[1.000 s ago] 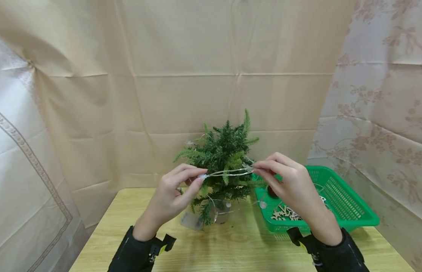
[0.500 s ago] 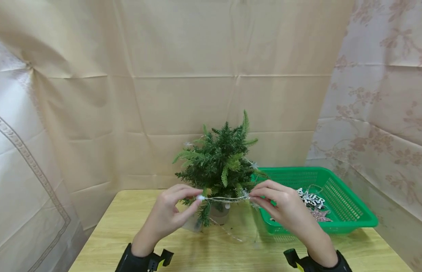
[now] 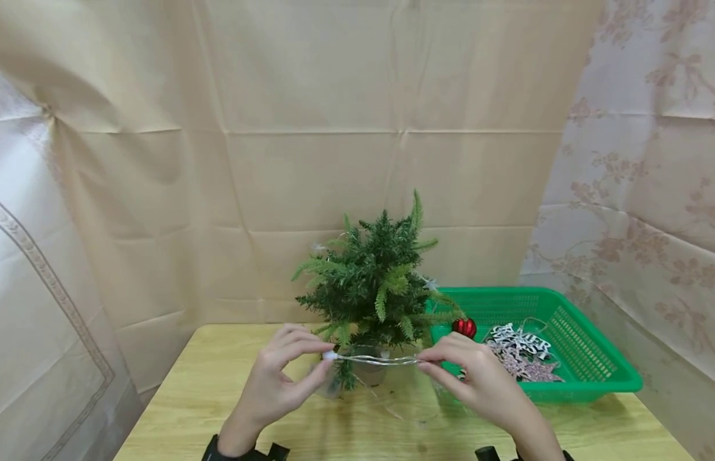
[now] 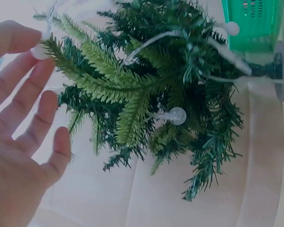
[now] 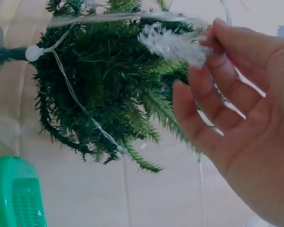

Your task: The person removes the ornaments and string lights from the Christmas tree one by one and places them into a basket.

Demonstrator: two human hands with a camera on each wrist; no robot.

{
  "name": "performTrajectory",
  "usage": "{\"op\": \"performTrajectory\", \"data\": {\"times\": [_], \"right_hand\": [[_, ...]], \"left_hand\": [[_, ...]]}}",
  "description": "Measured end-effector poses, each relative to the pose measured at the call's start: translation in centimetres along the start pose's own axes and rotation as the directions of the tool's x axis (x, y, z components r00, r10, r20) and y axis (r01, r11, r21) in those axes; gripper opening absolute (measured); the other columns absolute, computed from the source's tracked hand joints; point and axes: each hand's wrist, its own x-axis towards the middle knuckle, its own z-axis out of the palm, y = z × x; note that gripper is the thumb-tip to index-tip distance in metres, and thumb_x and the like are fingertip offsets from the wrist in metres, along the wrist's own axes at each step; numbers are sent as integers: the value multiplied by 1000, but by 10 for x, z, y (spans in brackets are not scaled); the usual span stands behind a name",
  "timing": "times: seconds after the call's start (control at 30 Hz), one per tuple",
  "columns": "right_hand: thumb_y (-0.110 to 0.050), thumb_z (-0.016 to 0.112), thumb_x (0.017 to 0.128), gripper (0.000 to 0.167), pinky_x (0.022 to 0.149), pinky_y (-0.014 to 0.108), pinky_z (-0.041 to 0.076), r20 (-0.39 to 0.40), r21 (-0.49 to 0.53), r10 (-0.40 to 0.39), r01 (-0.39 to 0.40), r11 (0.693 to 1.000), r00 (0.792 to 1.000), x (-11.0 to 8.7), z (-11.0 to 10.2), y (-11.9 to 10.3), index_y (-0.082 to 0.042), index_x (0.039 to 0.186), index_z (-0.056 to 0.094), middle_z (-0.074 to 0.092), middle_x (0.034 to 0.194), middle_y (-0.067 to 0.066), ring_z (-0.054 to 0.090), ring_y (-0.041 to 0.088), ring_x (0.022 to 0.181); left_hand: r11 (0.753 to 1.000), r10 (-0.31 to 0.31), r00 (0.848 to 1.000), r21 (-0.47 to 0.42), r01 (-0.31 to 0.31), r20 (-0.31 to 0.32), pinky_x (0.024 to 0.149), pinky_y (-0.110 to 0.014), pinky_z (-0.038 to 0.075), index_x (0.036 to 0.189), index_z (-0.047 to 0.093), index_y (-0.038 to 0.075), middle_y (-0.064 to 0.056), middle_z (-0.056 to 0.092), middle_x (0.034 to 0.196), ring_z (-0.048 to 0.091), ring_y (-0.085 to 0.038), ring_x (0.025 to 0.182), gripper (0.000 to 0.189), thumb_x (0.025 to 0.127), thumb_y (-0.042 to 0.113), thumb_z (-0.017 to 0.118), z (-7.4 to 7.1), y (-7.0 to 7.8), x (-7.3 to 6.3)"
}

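Observation:
A small artificial Christmas tree [image 3: 369, 282] stands on the table in a pot partly hidden behind the wire. In front of its base, a string of fairy lights [image 3: 375, 360] stretches between both hands. My left hand [image 3: 279, 371] pinches a round white bulb [image 4: 39, 51] between thumb and forefinger, the other fingers spread loosely. My right hand [image 3: 473, 378] pinches the wire's other end, beside a clear spiky light ornament [image 5: 175, 46]. More of the clear wire hangs below onto the table. Round white bulbs [image 4: 177, 116] and wire show among the branches in the wrist views.
A green plastic basket [image 3: 588, 387] sits at the right, near the tree. Inside lie a shiny red bauble [image 3: 464, 328], black-and-white lettered ornaments [image 3: 521, 340] and pink glitter stars [image 3: 533, 368]. A beige cloth [image 3: 311, 179] hangs behind the wooden table [image 3: 179, 397].
Both hands have come down and nearer, bringing the stretched light string from the tree's middle to below its branches. The red bauble and other ornaments in the basket now show more.

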Motion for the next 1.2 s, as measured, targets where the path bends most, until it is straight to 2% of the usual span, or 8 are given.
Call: {"op": "performTrajectory", "data": {"times": [0.17, 0.37, 0.5, 0.67, 0.73, 0.9, 1.03, 1.2], "right_hand": [[-9, 70, 96, 19, 69, 23, 56, 91, 64, 106, -112, 992, 990, -2, 8, 3, -24, 108, 73, 69, 98, -13, 63, 3, 84], [-23, 65, 101, 14, 65, 23, 56, 216, 72, 220, -240, 968, 951, 0, 26, 10, -17, 108, 76, 70, 95, -12, 62, 1, 81], [-27, 62, 103, 21, 66, 24, 56, 299, 92, 271, -310, 946, 915, 1, 38, 15, -15, 112, 77, 72, 97, -7, 63, 1, 81], [-27, 64, 102, 28, 54, 20, 46, 397, 108, 321, -391, 914, 860, 1, 61, 23, -7, 116, 76, 70, 83, -7, 51, -2, 60], [-26, 64, 101, 28, 50, 18, 40, 434, 125, 326, -415, 901, 840, 1, 71, 25, -5, 116, 76, 68, 76, -8, 41, -2, 52], [-24, 65, 101, 28, 51, 17, 43, 491, 182, 307, -441, 879, 815, -3, 94, 24, -5, 118, 76, 76, 93, -1, 45, -4, 52], [-23, 67, 99, 29, 50, 17, 43, 521, 228, 309, -479, 848, 795, -5, 104, 23, -4, 120, 75, 75, 91, 0, 47, -3, 54], [-22, 67, 100, 26, 56, 17, 47, 535, 273, 294, -492, 827, 792, -6, 111, 23, -5, 118, 76, 75, 93, 1, 55, -3, 62]], "left_hand": [[1000, -19, 1000, -16, 19, -2, 84, -24, 50, 103, 77, 9, -3, 72, 97, 62, -20, 93, 33, 74, -5, 81, -4, -2, -3], [999, -23, 996, -37, 26, 89, 79, -22, 53, 102, 76, 12, -2, 72, 96, 65, -16, 88, 35, 74, -7, 78, -8, -2, -4], [995, -29, 980, -85, 46, 195, 71, -19, 53, 101, 75, 17, 3, 71, 94, 63, -8, 81, 34, 77, -6, 76, -15, 1, -2], [988, -68, 950, -112, 107, 305, 63, -21, 55, 100, 75, 19, 7, 68, 90, 57, -2, 74, 29, 81, -3, 76, -26, 3, -3], [984, -83, 944, -124, 129, 320, 61, -22, 55, 101, 75, 18, 7, 68, 89, 57, -2, 73, 28, 82, -2, 77, -28, 2, -5], [976, -96, 942, -153, 152, 321, 60, -21, 56, 102, 75, 17, 4, 70, 91, 60, -4, 72, 24, 85, -1, 77, -27, 3, -6], [973, -103, 941, -164, 162, 322, 59, -22, 57, 102, 75, 16, 4, 70, 91, 62, -5, 73, 23, 86, 0, 76, -25, 3, -6], [970, -109, 938, -171, 172, 329, 59, -23, 57, 103, 76, 15, 3, 71, 92, 62, -5, 75, 21, 87, 0, 76, -25, 3, -5]]}}
